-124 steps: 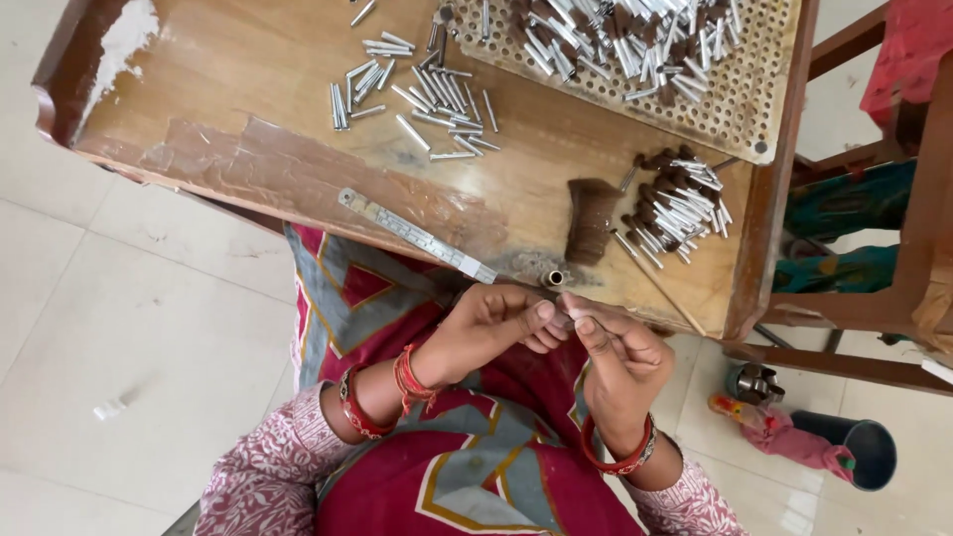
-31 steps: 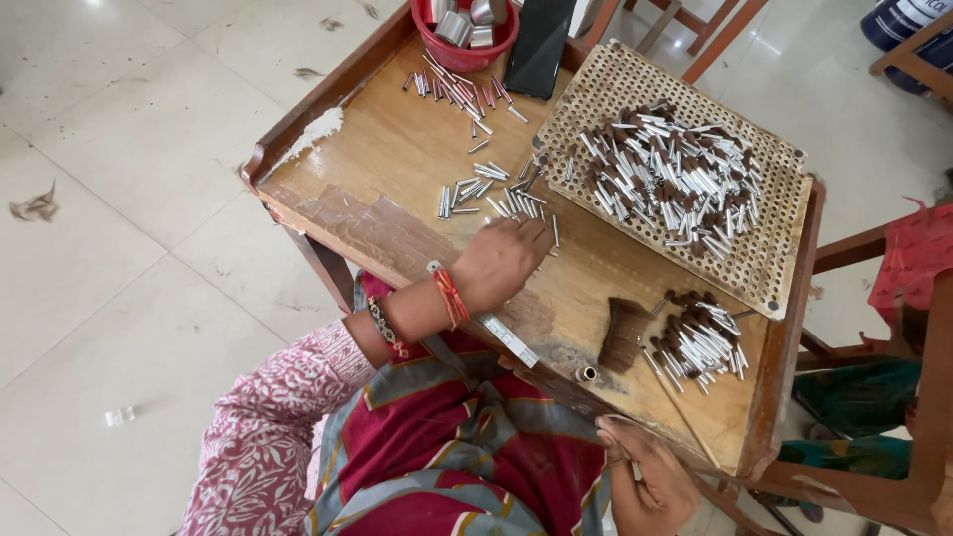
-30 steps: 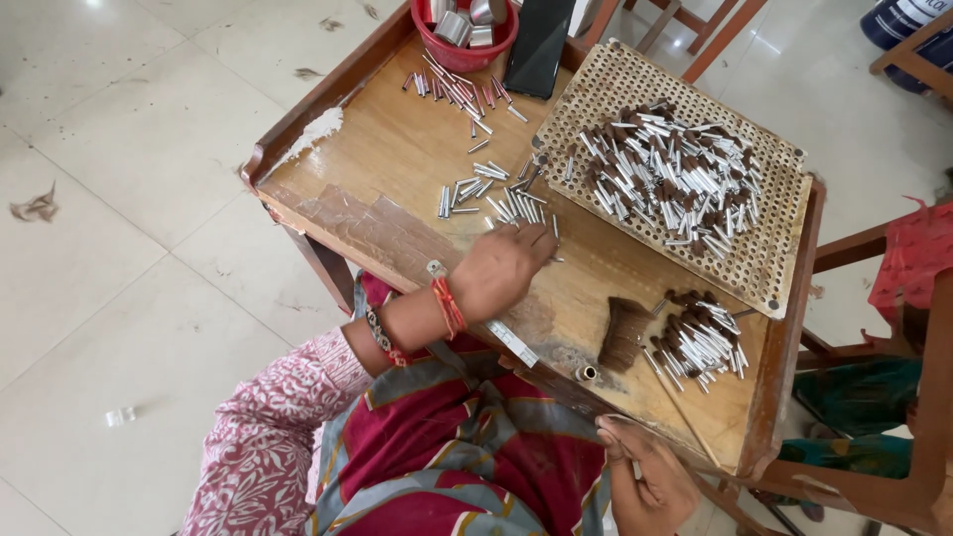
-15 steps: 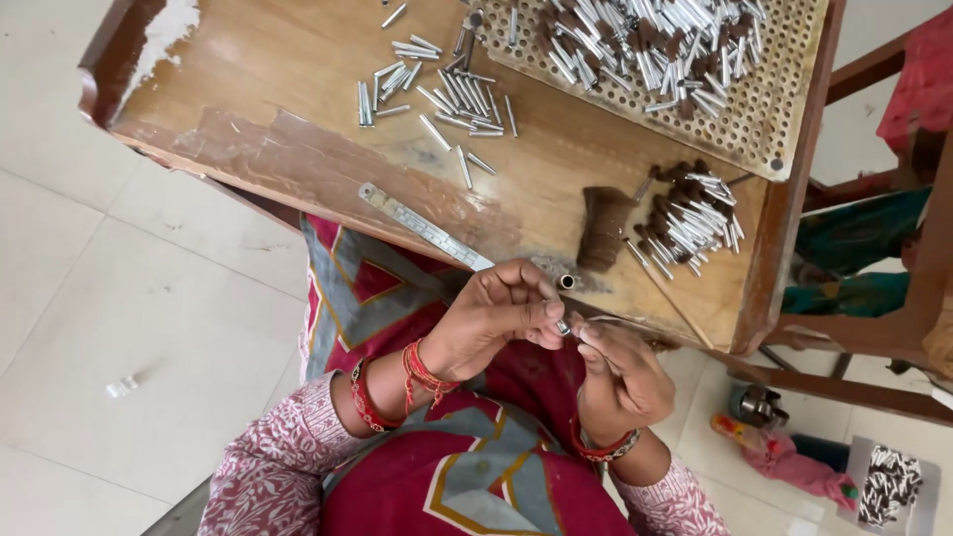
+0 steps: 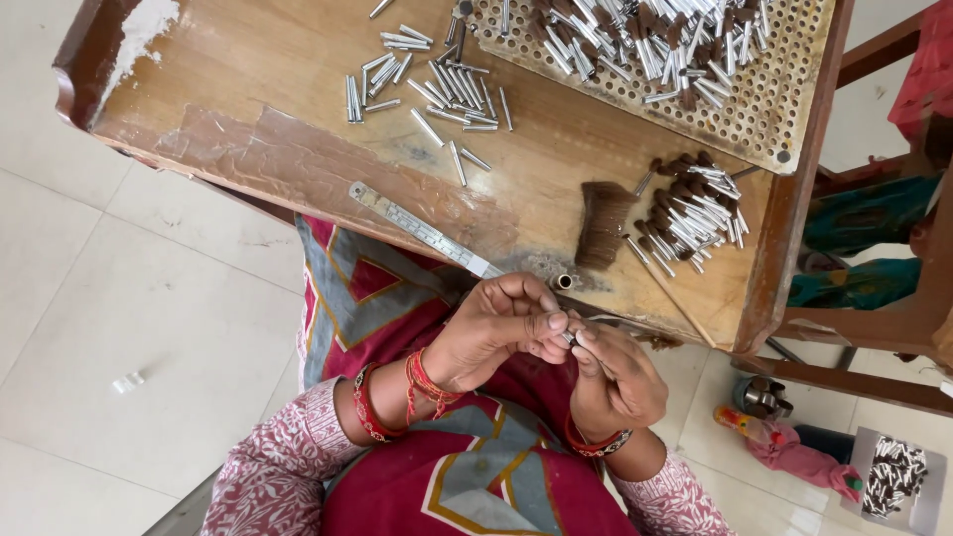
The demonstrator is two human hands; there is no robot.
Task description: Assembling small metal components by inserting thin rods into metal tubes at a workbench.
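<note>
Just off the near edge of the wooden worktop (image 5: 298,149), our left hand (image 5: 496,333) and right hand (image 5: 615,382) meet, fingertips pinching a small metal tube (image 5: 569,337).

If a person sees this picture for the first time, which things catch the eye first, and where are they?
First, the left hand and the right hand, meeting at the fingertips around a small silver metal tube just below the worn wooden table. Next, the heap of silver tubes with dark tufts on the perforated tray at the top, and the loose plain silver tubes on the wood to its left.
</note>
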